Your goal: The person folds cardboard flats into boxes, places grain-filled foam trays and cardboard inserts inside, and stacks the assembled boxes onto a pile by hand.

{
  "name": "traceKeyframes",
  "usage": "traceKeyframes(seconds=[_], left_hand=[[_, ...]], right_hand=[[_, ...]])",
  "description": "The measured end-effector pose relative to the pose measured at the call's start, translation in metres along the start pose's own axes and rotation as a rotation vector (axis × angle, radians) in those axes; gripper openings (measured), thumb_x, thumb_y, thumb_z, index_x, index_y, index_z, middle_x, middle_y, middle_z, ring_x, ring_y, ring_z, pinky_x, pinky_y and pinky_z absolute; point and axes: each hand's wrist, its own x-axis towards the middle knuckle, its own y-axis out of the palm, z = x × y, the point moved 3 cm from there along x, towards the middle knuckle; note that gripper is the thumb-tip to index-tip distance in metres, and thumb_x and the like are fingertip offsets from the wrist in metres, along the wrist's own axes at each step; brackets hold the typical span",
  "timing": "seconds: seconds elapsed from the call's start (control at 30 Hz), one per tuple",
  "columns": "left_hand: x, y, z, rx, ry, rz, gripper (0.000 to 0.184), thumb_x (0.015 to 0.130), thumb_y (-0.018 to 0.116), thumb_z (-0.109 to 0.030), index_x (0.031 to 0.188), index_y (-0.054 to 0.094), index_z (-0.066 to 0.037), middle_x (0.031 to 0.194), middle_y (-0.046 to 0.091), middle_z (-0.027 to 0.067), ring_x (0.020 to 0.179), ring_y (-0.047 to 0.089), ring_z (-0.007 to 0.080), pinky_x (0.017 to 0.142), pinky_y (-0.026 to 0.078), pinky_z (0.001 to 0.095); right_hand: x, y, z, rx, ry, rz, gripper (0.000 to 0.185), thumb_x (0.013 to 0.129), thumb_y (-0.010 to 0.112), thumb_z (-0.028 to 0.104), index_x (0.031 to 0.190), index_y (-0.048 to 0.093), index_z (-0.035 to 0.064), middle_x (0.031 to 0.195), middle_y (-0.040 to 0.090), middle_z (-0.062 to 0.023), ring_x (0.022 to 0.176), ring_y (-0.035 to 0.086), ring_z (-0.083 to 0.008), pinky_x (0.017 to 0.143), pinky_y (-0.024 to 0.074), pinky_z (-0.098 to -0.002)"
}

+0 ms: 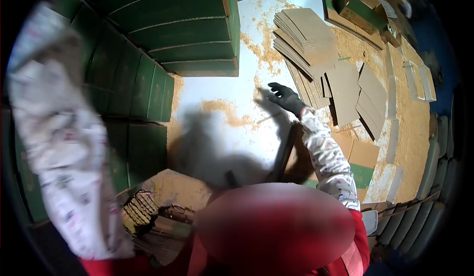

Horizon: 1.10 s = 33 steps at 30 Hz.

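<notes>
My right hand [287, 99], in a dark glove, reaches over the white work surface [242, 152] with its fingers apart and nothing in them. Just beyond and to its right lie flat brown cardboard sheets [308, 36], fanned out in overlapping piles; the hand appears apart from them. My left arm, in a white patterned sleeve [66, 137], is raised along the left side, past the stacked green boxes [148, 88]. The left hand itself does not show at the dark, blurred edge of the view.
Taller green boxes [182, 29] stand stacked at the back left. Sawdust-like crumbs [222, 109] are scattered over the surface. An open carton [363, 9] sits at the far right, near another person's hand [405, 8]. A box with yellow pieces [139, 209] is below left.
</notes>
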Motion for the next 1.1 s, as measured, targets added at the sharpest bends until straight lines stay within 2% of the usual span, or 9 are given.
traceKeyframes(seconds=[0.13,0.23,0.33,0.47,0.6,0.8,0.83,1.03,1.1], left_hand=[[-0.209,0.056,-0.014,-0.092,-0.265,0.003,0.041,0.075,0.069,-0.022,0.111,0.056,-0.009,0.112,0.055,0.0078,0.105,0.050,0.0219,0.087,0.040,0.0303],[-0.437,0.105,-0.051,0.059,-0.526,0.757,0.046,0.077,0.065,-0.036,0.116,0.055,-0.016,0.123,0.049,0.0069,0.116,0.042,0.0205,0.093,0.036,0.0367],[-0.528,0.096,-0.083,0.368,-0.546,1.378,0.064,0.081,0.041,-0.060,0.136,0.031,-0.029,0.146,0.021,0.0088,0.133,0.021,0.0247,0.103,0.009,0.0570],[-0.580,0.044,-0.020,0.707,-0.688,1.122,0.061,0.082,0.042,-0.054,0.136,0.033,-0.028,0.144,0.023,0.0120,0.132,0.023,0.0277,0.098,0.013,0.0638],[-0.622,-0.056,0.017,0.900,-0.906,1.012,0.056,0.085,0.041,-0.048,0.134,0.038,-0.021,0.139,0.033,0.0144,0.124,0.035,0.0322,0.100,0.026,0.0516],[-0.596,-0.148,-0.149,1.392,-0.982,0.973,0.062,0.083,0.044,-0.050,0.124,0.047,-0.003,0.124,0.048,0.0207,0.107,0.051,0.0361,0.080,0.046,0.0469],[-0.576,-0.164,-0.169,0.999,-1.807,1.122,0.061,0.084,0.048,-0.047,0.123,0.046,0.000,0.118,0.052,0.0203,0.112,0.047,0.0320,0.090,0.041,0.0396],[-0.609,-0.085,-0.260,0.456,-1.475,0.700,0.060,0.080,0.057,-0.039,0.125,0.043,-0.002,0.119,0.051,0.0167,0.107,0.050,0.0289,0.086,0.044,0.0404],[-0.597,-0.023,-0.289,0.099,-1.492,0.675,0.060,0.078,0.060,-0.036,0.126,0.042,-0.002,0.119,0.051,0.0155,0.106,0.051,0.0278,0.084,0.045,0.0406]], right_hand=[[-0.113,-0.015,-0.009,0.265,-0.124,-0.285,0.042,0.083,0.060,0.012,0.122,0.047,0.0016,0.108,0.059,-0.0118,0.096,0.056,-0.0167,0.084,0.0450,-0.0285],[-0.207,-0.015,-0.016,0.250,-0.047,-0.536,0.034,0.083,0.059,0.007,0.115,0.053,-0.0003,0.102,0.061,-0.0109,0.093,0.059,-0.0161,0.083,0.0458,-0.0270],[-0.280,0.001,-0.040,0.268,0.090,-0.610,0.031,0.085,0.055,0.005,0.115,0.052,-0.0031,0.103,0.061,-0.0127,0.097,0.058,-0.0177,0.085,0.0455,-0.0281],[-0.330,0.038,-0.059,0.275,0.195,-0.619,0.031,0.084,0.057,0.008,0.112,0.053,-0.0037,0.104,0.061,-0.0122,0.096,0.058,-0.0183,0.083,0.0458,-0.0292],[-0.322,0.060,-0.032,-0.107,0.126,-0.421,0.029,0.081,0.056,0.012,0.109,0.058,0.0060,0.102,0.061,-0.0124,0.095,0.058,-0.0278,0.082,0.0452,-0.0339],[-0.319,0.041,0.000,-0.234,-0.017,-0.311,0.033,0.082,0.055,0.022,0.113,0.056,0.0092,0.101,0.060,-0.0117,0.094,0.056,-0.0303,0.083,0.0438,-0.0388],[-0.326,0.042,-0.017,-0.288,-0.096,-0.357,0.032,0.083,0.055,0.022,0.113,0.056,0.0093,0.101,0.060,-0.0112,0.094,0.056,-0.0299,0.082,0.0440,-0.0386],[-0.382,-0.048,-0.058,-0.377,0.000,-0.561,0.026,0.078,0.062,0.017,0.102,0.060,0.0073,0.096,0.061,-0.0092,0.091,0.057,-0.0282,0.080,0.0449,-0.0391],[-0.398,-0.078,-0.085,-0.812,-0.287,-0.895,0.026,0.075,0.064,0.017,0.099,0.061,0.0058,0.097,0.059,-0.0120,0.092,0.056,-0.0297,0.080,0.0446,-0.0407]])
